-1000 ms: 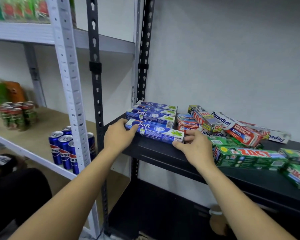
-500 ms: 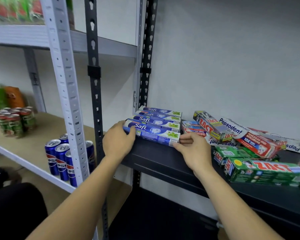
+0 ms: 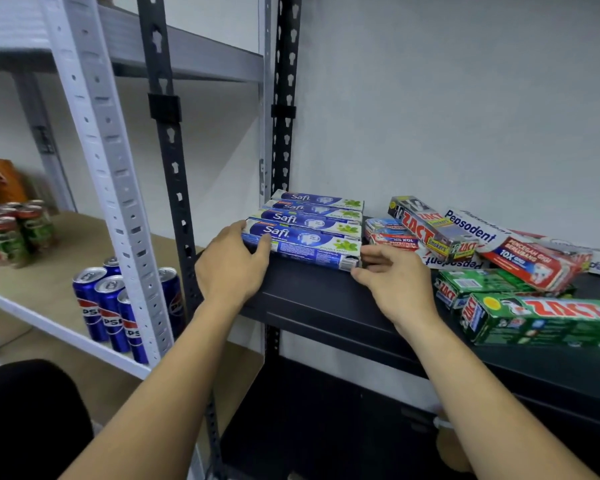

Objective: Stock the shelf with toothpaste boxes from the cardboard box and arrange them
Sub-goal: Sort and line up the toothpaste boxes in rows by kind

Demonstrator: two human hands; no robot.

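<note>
we are squaring the front safi box, left hand gripping 1 end, right hand pressing the other; the jumbled zact boxes are likely needing straightening next.

front Safi box pushed back, apparently flush against Safi row

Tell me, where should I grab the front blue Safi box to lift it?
Probably by its two short ends, coming from the front edge of the black shelf. The front Safi box is long and lies flat, with other Safi boxes tight behind it, so its back is blocked. The left hand and right hand sit at those ends.
</note>
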